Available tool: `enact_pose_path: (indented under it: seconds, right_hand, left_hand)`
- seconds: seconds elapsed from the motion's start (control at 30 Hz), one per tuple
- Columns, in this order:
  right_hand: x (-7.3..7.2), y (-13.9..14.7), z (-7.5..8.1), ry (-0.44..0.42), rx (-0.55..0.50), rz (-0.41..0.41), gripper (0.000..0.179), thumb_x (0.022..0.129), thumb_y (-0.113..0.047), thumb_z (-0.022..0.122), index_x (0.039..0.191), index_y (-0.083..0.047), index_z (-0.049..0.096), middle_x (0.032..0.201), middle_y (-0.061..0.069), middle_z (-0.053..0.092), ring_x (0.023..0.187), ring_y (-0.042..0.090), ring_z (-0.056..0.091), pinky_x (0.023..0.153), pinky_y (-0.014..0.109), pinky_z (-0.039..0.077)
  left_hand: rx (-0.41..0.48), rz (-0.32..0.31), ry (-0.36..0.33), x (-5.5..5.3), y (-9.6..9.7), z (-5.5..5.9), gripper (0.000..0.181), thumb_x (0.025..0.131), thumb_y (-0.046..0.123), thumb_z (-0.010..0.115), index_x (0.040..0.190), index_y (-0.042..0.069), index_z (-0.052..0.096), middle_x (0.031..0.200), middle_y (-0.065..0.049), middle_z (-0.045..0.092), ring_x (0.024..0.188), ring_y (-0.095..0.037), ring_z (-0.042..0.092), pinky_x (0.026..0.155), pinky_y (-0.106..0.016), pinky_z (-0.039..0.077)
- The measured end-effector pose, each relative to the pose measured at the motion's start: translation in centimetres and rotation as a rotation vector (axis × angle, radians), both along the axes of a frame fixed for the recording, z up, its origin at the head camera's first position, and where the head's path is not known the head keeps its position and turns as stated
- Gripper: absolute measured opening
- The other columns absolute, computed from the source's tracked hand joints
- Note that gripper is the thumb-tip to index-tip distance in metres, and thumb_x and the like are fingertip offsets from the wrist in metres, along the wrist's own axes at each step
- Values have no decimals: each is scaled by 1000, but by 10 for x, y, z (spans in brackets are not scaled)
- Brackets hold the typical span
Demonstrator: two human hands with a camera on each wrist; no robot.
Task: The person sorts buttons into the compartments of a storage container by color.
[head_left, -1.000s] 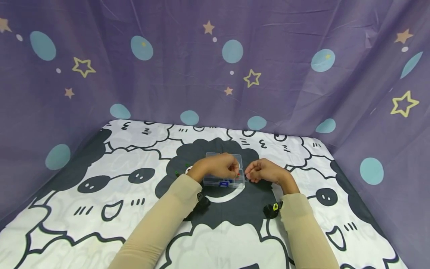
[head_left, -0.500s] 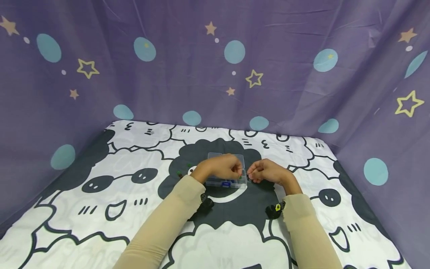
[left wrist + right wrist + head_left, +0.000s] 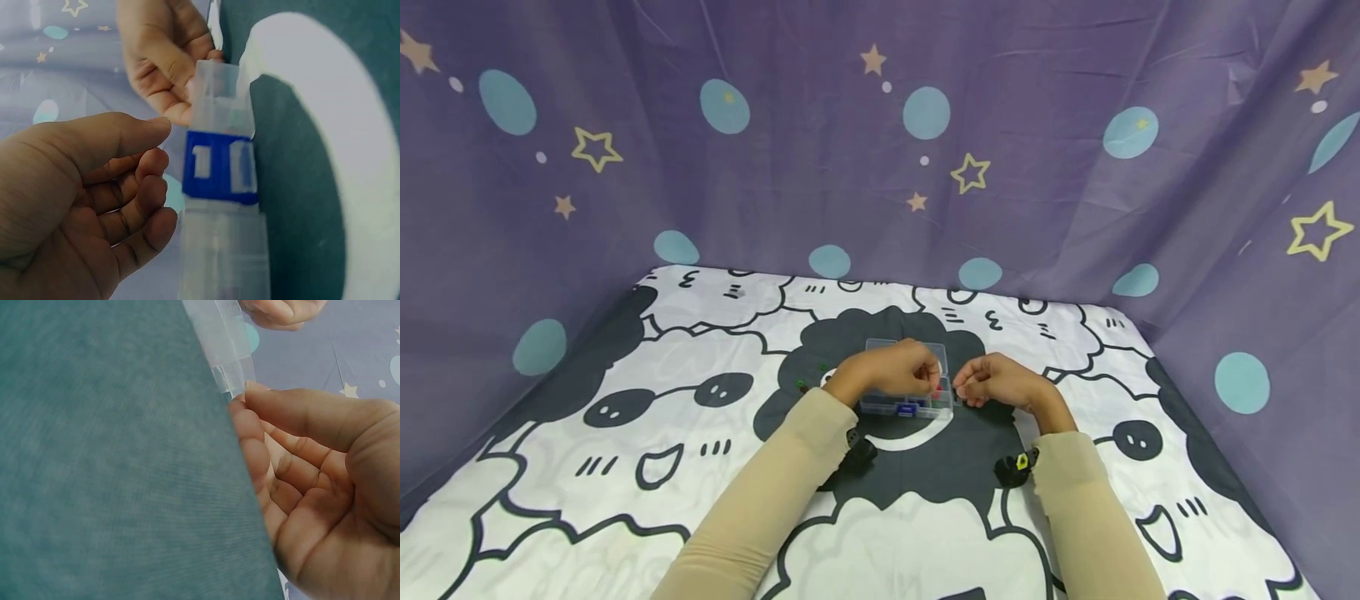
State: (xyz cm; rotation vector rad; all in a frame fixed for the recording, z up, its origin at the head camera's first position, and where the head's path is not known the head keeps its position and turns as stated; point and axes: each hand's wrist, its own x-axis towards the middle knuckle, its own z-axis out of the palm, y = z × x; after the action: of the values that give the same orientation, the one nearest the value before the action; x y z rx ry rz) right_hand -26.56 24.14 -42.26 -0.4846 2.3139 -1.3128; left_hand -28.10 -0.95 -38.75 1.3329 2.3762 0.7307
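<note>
A clear plastic compartment box point(image 3: 874, 406) lies on the dark printed patch, its lid raised at the back and a blue latch point(image 3: 219, 167) at its front. My left hand point(image 3: 904, 369) hovers over the right compartments, fingers loosely bent. In the left wrist view its thumb and visible fingertips stand apart with nothing seen between them. Just below them, a tiny red piece point(image 3: 937, 389) shows; its kind is too small to tell. At the box's right end, my right hand point(image 3: 996, 382) pinches the edge between thumb and forefinger; the exact contact is partly hidden.
Small green-topped pieces point(image 3: 802, 386) lie on the cloth left of the box, partly behind the left wrist. A cartoon-patterned cloth point(image 3: 692, 475) covers the surface. A purple curtain point(image 3: 820, 192) hangs behind and along both sides.
My left hand stays over the right compartments. Half a second ago a green bit showed under its fingertips; now a red one shows there. The right hand keeps its place at the box's end.
</note>
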Motion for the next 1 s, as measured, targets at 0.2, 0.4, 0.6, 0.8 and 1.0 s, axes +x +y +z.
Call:
enact_pose_path:
  seconds: [0.2,0.4,0.6,0.8,1.0]
  right_hand:
    - [0,0,1,-4,-9,6,19,96,-4,66,110,8,68,92,10,72,76,19,65,71,32,56]
    - [-1,0,1,0,-9,13,18,95,-2,65,109,9,68,92,11,72,76,20,65,71,33,56]
    - [-2,1,1,-5,-8,18,18,95,-3,66,109,8,68,93,11,73,77,20,66,71,33,56]
    - [-1,1,3,-15,-16,8,18,95,-1,65,110,9,68,93,11,72,78,19,65,72,32,56]
    - [-1,1,1,-14,-6,5,19,95,-4,68,110,7,69,93,10,72,78,20,66,73,33,57]
  left_hand:
    - [-2,51,31,-6,-13,4,11,98,8,64,94,9,75,83,5,68,71,-9,60,68,-25,50]
    - [29,102,25,-13,-32,9,10,97,8,65,93,7,74,82,3,67,66,-10,53,64,-26,47]
    - [52,191,-15,-15,-51,18,12,99,10,64,98,4,74,81,0,65,63,-12,50,63,-28,45]
    - [68,235,-27,-18,-67,23,13,98,10,65,101,2,75,86,-2,67,71,-15,55,69,-31,49]
    - [73,291,-40,-22,-85,26,9,96,8,68,98,2,75,89,-4,70,76,-16,58,72,-33,50]
